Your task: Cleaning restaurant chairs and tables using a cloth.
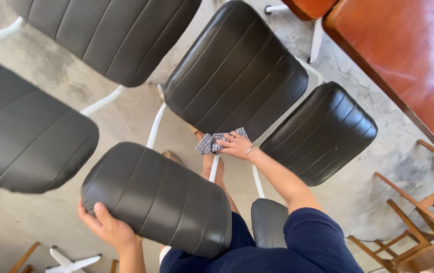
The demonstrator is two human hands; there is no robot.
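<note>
Nearest the camera, the left hand (106, 227) grips the lower corner of a dark grey padded chair back (158, 197), thumb lying on its front face and fingers wrapped behind its edge. The person's dark blue clothing (298, 247) fills the bottom of the view, and a bare leg shows past the chair back. Further out, the right hand (237, 145), with a thin bracelet at the wrist, presses a crumpled checked cloth (212, 143) against the near edge of the black ribbed chair seat (237, 71), fingers closed over the fabric; the two hands are well apart. White metal frame tubes (155, 126) run beneath that seat. Another dark padded chair (323, 131) stands just to the right, and more grey chairs lie to the left. Beyond, on the concrete floor (126, 116), stands a glossy reddish wooden table (409, 60).
</note>
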